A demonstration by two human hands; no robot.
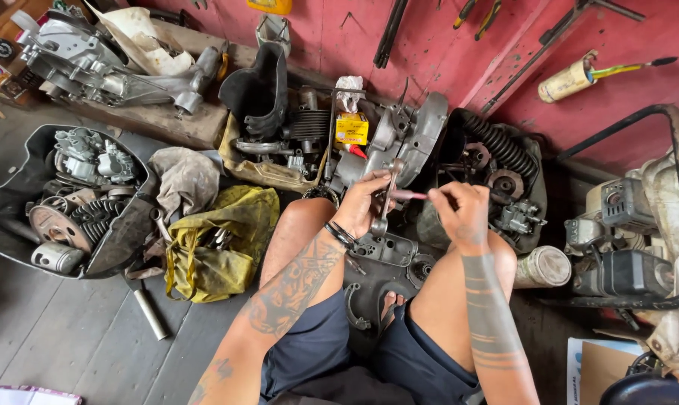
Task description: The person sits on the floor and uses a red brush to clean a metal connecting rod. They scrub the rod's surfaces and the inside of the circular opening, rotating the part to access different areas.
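Grey metal wrench (385, 196) is standing upright in the left hand (362, 204), grip clamped around its shaft, just above the engine casing (414, 139). Right hand (459, 210) is pinching a pink-handled tool (408, 195) against it. Greasy fingers could be slipping here, dropping the wrench onto the knees.

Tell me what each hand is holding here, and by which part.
The left hand grips a metal wrench around the middle of its shaft. The right hand pinches a thin pink-handled tool by its rear end.
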